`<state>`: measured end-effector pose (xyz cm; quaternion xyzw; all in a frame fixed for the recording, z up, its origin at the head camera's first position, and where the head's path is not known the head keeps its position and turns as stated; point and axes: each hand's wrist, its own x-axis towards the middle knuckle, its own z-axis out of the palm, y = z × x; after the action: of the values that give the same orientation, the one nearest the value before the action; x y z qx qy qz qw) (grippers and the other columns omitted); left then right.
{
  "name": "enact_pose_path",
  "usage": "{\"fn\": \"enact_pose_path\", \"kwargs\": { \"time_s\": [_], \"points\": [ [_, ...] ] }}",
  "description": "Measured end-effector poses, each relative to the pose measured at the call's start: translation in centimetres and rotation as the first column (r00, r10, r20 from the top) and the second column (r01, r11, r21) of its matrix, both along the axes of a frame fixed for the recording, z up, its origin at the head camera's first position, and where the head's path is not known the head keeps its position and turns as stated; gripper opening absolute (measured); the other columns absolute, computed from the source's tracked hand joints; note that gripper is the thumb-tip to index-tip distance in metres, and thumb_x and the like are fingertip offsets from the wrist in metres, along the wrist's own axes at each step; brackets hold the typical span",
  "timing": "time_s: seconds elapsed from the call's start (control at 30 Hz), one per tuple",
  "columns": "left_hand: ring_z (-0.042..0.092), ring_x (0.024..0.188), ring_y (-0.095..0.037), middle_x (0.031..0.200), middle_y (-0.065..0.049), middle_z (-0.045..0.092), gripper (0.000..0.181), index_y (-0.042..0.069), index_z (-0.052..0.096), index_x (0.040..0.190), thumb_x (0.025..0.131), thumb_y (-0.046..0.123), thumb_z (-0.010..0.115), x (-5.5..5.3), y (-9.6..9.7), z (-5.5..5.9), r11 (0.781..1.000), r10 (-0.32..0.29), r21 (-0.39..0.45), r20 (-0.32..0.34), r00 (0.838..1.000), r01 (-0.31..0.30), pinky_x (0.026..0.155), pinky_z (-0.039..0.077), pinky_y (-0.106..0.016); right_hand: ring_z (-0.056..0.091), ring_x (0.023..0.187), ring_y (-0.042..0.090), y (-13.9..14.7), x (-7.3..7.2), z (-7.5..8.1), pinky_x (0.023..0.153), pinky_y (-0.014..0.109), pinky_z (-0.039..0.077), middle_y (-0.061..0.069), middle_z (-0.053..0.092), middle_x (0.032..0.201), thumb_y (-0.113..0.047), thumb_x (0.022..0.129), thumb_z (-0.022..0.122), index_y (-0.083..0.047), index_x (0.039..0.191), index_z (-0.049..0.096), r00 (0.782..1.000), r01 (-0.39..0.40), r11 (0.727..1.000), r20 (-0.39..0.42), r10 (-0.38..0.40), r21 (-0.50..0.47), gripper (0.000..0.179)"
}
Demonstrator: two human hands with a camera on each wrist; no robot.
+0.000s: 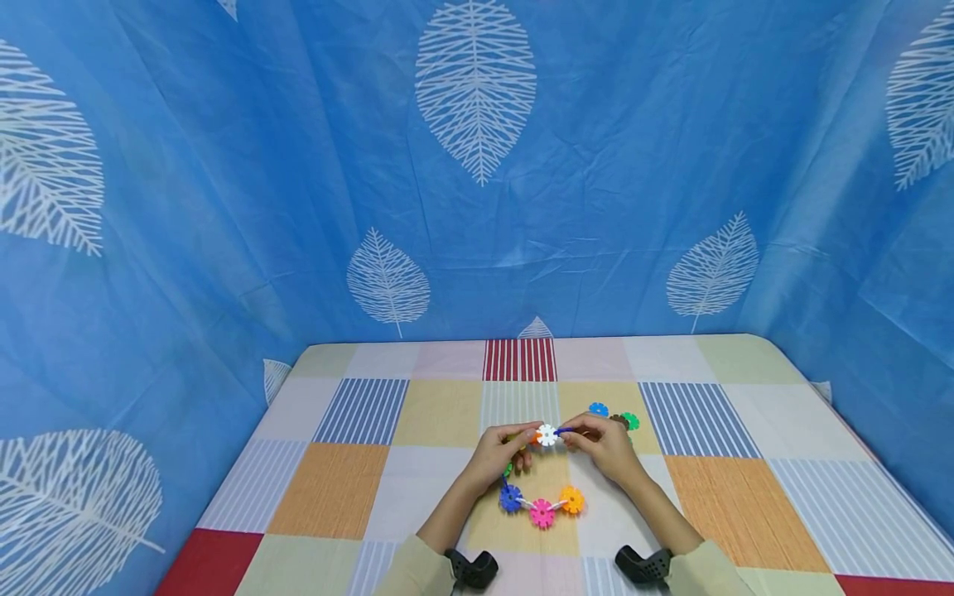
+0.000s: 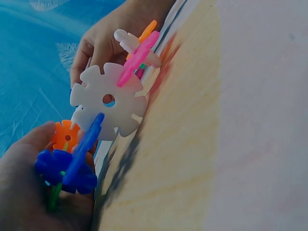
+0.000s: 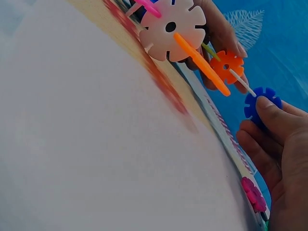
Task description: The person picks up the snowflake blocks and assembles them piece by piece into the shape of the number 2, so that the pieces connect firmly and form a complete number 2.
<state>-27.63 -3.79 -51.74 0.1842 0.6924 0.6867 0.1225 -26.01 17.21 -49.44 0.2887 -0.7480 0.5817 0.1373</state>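
Observation:
My left hand (image 1: 498, 454) holds a chain of notched plastic flower discs by an orange disc (image 3: 227, 67). A small white disc (image 1: 547, 435) links that orange disc to a dark blue disc (image 3: 262, 103), which my right hand (image 1: 605, 445) pinches between thumb and fingers. The chain curves down from the left hand: a green disc (image 1: 508, 469), a blue disc (image 1: 510, 498), a pink disc (image 1: 542, 514) and a yellow-orange disc (image 1: 571, 500) at its free end, with white discs joining them. In the left wrist view a white disc (image 2: 108, 100) stands face-on, close to the camera.
Beyond my right hand lie loose discs: a blue one (image 1: 599, 409), a brown one (image 1: 619, 420) and a green one (image 1: 630, 420). A pink disc (image 3: 253, 194) shows beside the right hand. The patchwork tablecloth (image 1: 328, 488) covers the table, with blue leaf-print curtains (image 1: 596, 165) around it.

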Motion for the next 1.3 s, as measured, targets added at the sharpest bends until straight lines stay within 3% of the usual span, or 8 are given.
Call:
{"fn": "enact_pose_path", "kwargs": {
  "time_s": [0.2, 0.33, 0.57, 0.73, 0.9, 1.03, 1.1, 1.3],
  "points": [
    [0.048, 0.047, -0.011, 0.059, -0.010, 0.057, 0.032, 0.001, 0.063, 0.117, 0.096, 0.021, 0.050, -0.1, -0.1, -0.1, 0.999, -0.021, -0.026, -0.008, 1.000, 0.021, 0.043, 0.040, -0.018, 0.061, 0.064, 0.022, -0.2, 0.3, 0.2, 0.058, 0.022, 0.051, 0.013, 0.064, 0.076, 0.010, 0.076, 0.068, 0.003, 0.082, 0.069, 0.997, 0.067, 0.994, -0.056, -0.062, 0.088, 0.009],
    [0.045, 0.048, -0.013, 0.062, -0.023, 0.055, 0.028, -0.003, 0.064, 0.113, 0.097, 0.013, 0.048, 0.0, -0.2, 0.3, 0.998, -0.039, -0.047, -0.033, 0.999, 0.037, 0.043, 0.039, -0.019, 0.061, 0.064, 0.017, -0.5, 0.6, 0.2, 0.057, 0.019, 0.049, 0.008, 0.066, 0.075, 0.005, 0.075, 0.072, -0.002, 0.080, 0.070, 0.991, 0.111, 0.985, -0.091, -0.100, 0.134, 0.009],
    [0.044, 0.047, -0.014, 0.065, -0.034, 0.053, 0.028, -0.008, 0.061, 0.114, 0.097, 0.009, 0.047, 1.4, -0.2, 2.6, 0.999, -0.021, -0.046, -0.083, 0.996, 0.017, 0.043, 0.039, -0.020, 0.063, 0.066, 0.021, -0.7, 0.6, 0.0, 0.060, 0.022, 0.052, 0.010, 0.066, 0.079, 0.006, 0.077, 0.070, 0.001, 0.084, 0.070, 0.992, 0.108, 0.989, -0.078, -0.100, 0.102, 0.009],
    [0.046, 0.049, -0.015, 0.069, -0.039, 0.053, 0.030, -0.004, 0.059, 0.119, 0.097, 0.013, 0.049, 1.7, 0.0, 2.9, 0.999, 0.020, -0.028, -0.049, 0.999, -0.021, 0.044, 0.040, -0.020, 0.062, 0.071, 0.021, -0.2, 0.4, 0.4, 0.062, 0.022, 0.051, 0.012, 0.067, 0.084, 0.005, 0.079, 0.068, 0.003, 0.096, 0.068, 0.977, 0.192, 0.978, -0.105, -0.183, 0.086, 0.017],
    [0.047, 0.049, -0.013, 0.069, -0.034, 0.055, 0.030, 0.001, 0.060, 0.120, 0.096, 0.016, 0.050, 1.1, 0.1, 2.2, 0.999, 0.049, -0.014, -0.021, 0.999, -0.049, 0.044, 0.040, -0.018, 0.054, 0.075, 0.017, 2.4, -1.2, -0.5, 0.062, 0.022, 0.046, 0.009, 0.065, 0.086, -0.004, 0.080, 0.071, -0.002, 0.104, 0.068, 0.902, 0.427, 0.901, -0.108, -0.419, 0.077, 0.025],
    [0.047, 0.048, -0.011, 0.063, -0.019, 0.058, 0.030, 0.007, 0.063, 0.118, 0.094, 0.021, 0.053, 0.3, 0.2, 0.7, 0.998, 0.063, -0.012, -0.015, 0.998, -0.064, 0.043, 0.041, -0.018, 0.049, 0.077, 0.015, 5.9, -2.5, -2.5, 0.063, 0.025, 0.042, 0.004, 0.063, 0.087, -0.016, 0.081, 0.071, -0.006, 0.109, 0.068, 0.848, 0.529, 0.824, -0.087, -0.523, 0.203, 0.029],
    [0.047, 0.048, -0.011, 0.062, -0.018, 0.058, 0.030, 0.007, 0.064, 0.118, 0.094, 0.021, 0.054, 0.3, 0.2, 0.6, 0.998, 0.063, -0.005, -0.015, 0.998, -0.063, 0.042, 0.041, -0.018, 0.047, 0.076, 0.018, 7.0, -2.5, -2.9, 0.063, 0.029, 0.040, 0.006, 0.061, 0.086, -0.019, 0.082, 0.071, -0.004, 0.110, 0.067, 0.843, 0.528, 0.804, -0.059, -0.534, 0.272, 0.032],
    [0.047, 0.049, -0.014, 0.070, -0.035, 0.055, 0.030, -0.002, 0.060, 0.119, 0.096, 0.014, 0.051, 1.4, 0.0, 2.4, 0.999, 0.035, -0.012, -0.023, 0.999, -0.035, 0.044, 0.042, -0.021, 0.050, 0.078, 0.023, 8.0, -2.3, -3.5, 0.066, 0.036, 0.037, 0.010, 0.060, 0.089, -0.025, 0.078, 0.075, -0.006, 0.101, 0.072, 0.842, 0.510, 0.746, -0.072, -0.535, 0.428, 0.030]
  ]
}}
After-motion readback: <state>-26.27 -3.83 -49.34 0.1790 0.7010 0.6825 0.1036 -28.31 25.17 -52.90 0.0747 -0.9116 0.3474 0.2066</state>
